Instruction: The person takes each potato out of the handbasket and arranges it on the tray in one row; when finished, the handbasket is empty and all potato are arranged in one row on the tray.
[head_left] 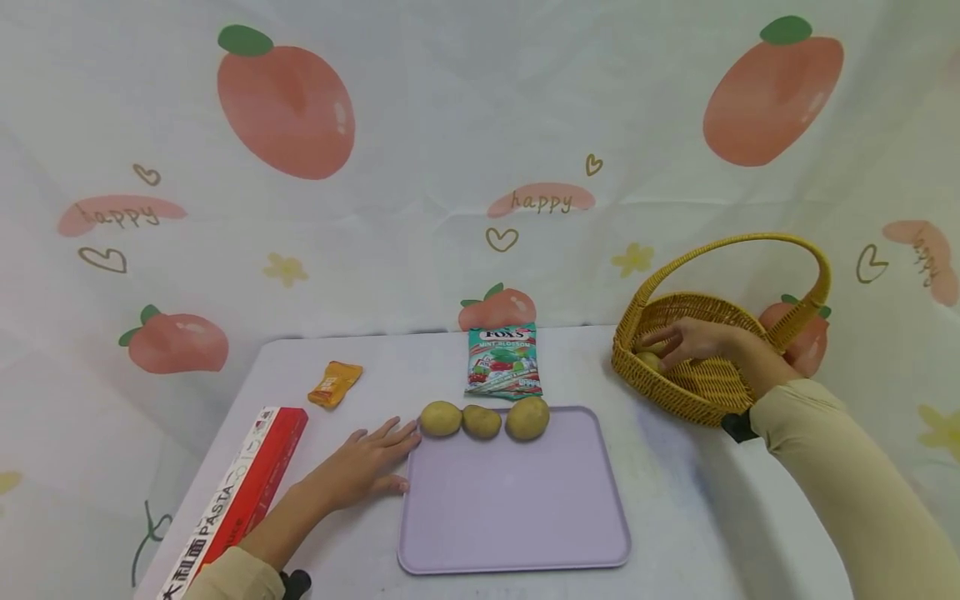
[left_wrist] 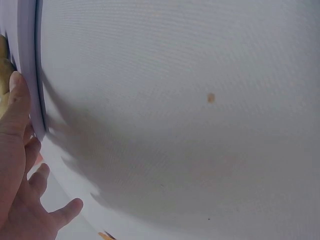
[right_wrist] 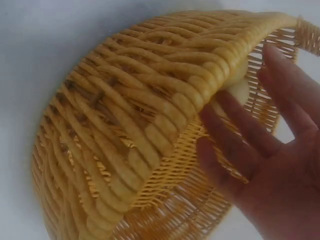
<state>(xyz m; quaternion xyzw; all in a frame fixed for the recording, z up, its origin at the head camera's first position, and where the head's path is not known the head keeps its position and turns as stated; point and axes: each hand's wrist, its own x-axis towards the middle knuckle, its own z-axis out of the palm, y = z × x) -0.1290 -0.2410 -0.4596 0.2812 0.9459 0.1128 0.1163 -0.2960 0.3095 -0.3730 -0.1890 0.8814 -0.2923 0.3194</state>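
A light purple tray (head_left: 517,508) lies on the white table, with three potatoes in a row along its far edge: a left potato (head_left: 441,419), a middle potato (head_left: 482,422) and a right potato (head_left: 528,418). My left hand (head_left: 365,467) rests spread at the tray's left edge, fingertips by the far corner; the left wrist view shows its thumb against the rim (left_wrist: 27,65). My right hand (head_left: 697,342) reaches inside a wicker basket (head_left: 712,396), its fingers extended beside a potato (head_left: 649,361) at the basket's left end. In the right wrist view, the rim partly hides that potato (right_wrist: 237,90).
A green Fox's candy bag (head_left: 504,360) lies behind the tray. At the left are an orange packet (head_left: 335,384) and a long red and white pasta box (head_left: 240,492). The basket's tall handle (head_left: 738,242) arches over its opening. A printed cloth (head_left: 420,125) hangs behind the table.
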